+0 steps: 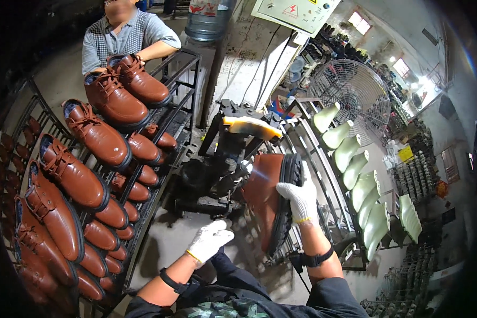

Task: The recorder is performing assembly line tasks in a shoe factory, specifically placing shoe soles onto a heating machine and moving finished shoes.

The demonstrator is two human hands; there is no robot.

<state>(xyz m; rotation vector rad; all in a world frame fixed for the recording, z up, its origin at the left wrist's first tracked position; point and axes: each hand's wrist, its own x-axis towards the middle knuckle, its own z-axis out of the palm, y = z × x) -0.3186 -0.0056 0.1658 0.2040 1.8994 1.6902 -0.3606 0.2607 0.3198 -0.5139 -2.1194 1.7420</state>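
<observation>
Right hand, white glove, clamped on black sole edge of brown shoe; fingers over sole rim, upper end. Shoe held up off any surface, centre frame, just R of black machine. Long axis near vertical, leaning slightly; upper end up by machine's yellow-topped post, lower end down toward lap. Which end is toe: can't tell. Brown upper faces L toward machine, sole faces R toward hand.

Left hand, white glove, holding nothing; fingers loosely curled, half open, hovering below machine, apart from shoe, near its lower L side. Black wrist straps on both arms.

Edges + room: machine touching or just beside shoe's upper-left; metal rail frame tight on R behind right hand. Bare grey floor between left hand and shoe rack, the widest free gap. Rack on L w/ row of brown lace-up shoes on top tier, more below, running diagonally far to near. Pale green shoe forms in a row on R rack, well apart. Wire fan behind them. Another person in checked shirt at rack's far end, arm by the furthest shoes.
</observation>
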